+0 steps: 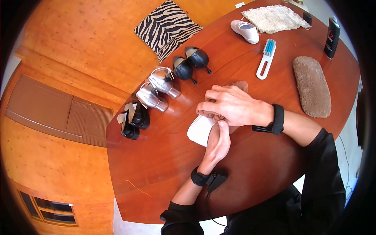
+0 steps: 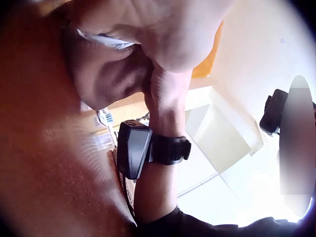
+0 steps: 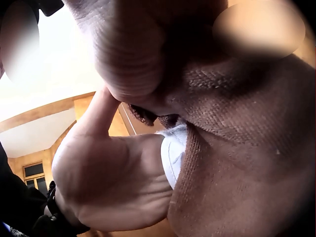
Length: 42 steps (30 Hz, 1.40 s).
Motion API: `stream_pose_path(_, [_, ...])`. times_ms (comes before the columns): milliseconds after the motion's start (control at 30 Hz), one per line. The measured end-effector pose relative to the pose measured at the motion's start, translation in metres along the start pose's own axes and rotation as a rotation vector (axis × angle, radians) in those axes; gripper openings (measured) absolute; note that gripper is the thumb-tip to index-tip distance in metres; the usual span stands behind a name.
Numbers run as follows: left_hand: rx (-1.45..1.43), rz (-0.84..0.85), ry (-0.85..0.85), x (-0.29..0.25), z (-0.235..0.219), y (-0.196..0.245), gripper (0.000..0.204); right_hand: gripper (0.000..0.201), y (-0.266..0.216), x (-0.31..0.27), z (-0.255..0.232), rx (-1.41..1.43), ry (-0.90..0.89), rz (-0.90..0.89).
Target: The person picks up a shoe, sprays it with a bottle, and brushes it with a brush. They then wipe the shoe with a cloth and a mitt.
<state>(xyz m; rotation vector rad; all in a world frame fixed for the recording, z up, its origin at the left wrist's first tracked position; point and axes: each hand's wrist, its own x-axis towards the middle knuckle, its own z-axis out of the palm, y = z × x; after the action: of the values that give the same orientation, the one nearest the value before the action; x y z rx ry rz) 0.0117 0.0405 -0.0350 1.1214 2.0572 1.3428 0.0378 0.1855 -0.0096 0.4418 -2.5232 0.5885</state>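
My left hand (image 1: pixel 218 141) grips a white shoe (image 1: pixel 199 131), whose ribbed edge shows to the left of the fingers. Over the shoe, my right hand (image 1: pixel 233 105) holds a bunched brown cloth (image 1: pixel 211 115) with curled fingers. In the right wrist view the woven cloth (image 3: pixel 242 123) hangs from that hand and covers much of the white shoe (image 3: pixel 174 157). Only a sliver of the shoe (image 2: pixel 116 42) appears in the left wrist view, above the cloth (image 2: pixel 111 74). Both hands are close together above the wooden table (image 1: pixel 168 172).
Along the table's far left edge stand black shoes (image 1: pixel 138 115), silver heels (image 1: pixel 164 82) and black heels (image 1: pixel 197 57). Toward the right are another white shoe (image 1: pixel 246 31), a brush (image 1: pixel 266 60), a cream cloth (image 1: pixel 274 18), a brown fluffy pad (image 1: pixel 312 86) and a black spray can (image 1: pixel 332 38).
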Motion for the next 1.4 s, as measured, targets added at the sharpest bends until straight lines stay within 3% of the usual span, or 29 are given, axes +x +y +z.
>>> stream_pose_path(100, [-0.012, -0.064, -0.038, 0.001, 0.0, -0.005, 0.09, 0.024, 0.0, -0.002, 0.001, -0.074, 0.032, -0.007])
stream_pose_path(167, [0.008, 0.041, 0.137, 0.002, 0.006, -0.007, 0.085, 0.022, 0.0, -0.003, 0.0, -0.17, 0.049, 0.066])
stream_pose_path(200, [0.008, 0.041, 0.137, 0.001, 0.003, -0.012, 0.085, 0.022, 0.001, -0.003, 0.0, -0.169, 0.049, 0.066])
stream_pose_path(267, [0.111, -0.223, 0.019, 0.0, -0.006, -0.018, 0.08, 0.019, 0.01, -0.002, -0.003, -0.292, 0.036, 0.188])
stream_pose_path(400, [-0.035, -0.086, 0.202, 0.001, 0.002, -0.012, 0.075, 0.016, 0.03, -0.005, -0.003, -0.315, -0.026, 0.381])
stream_pose_path(533, [-0.105, -0.105, 0.194, 0.002, 0.002, -0.021, 0.076, 0.019, 0.023, -0.004, 0.0, -0.332, 0.014, 0.348])
stream_pose_path(733, [-0.302, -0.067, 0.142, 0.006, 0.001, -0.018, 0.075, 0.023, 0.0, -0.003, 0.01, -0.193, 0.05, 0.018])
stream_pose_path(867, [-0.313, -0.072, 0.136, 0.006, 0.001, -0.019, 0.076, 0.022, 0.002, -0.004, 0.007, -0.174, 0.008, 0.055])
stream_pose_path(1167, [-0.474, -0.203, 0.151, 0.007, -0.005, -0.008, 0.079, 0.015, 0.032, -0.006, 0.004, -0.343, 0.015, 0.364])
stream_pose_path(1400, [-0.65, -0.166, 0.091, 0.011, -0.011, -0.01, 0.077, 0.014, 0.021, -0.006, 0.005, -0.31, 0.042, 0.344])
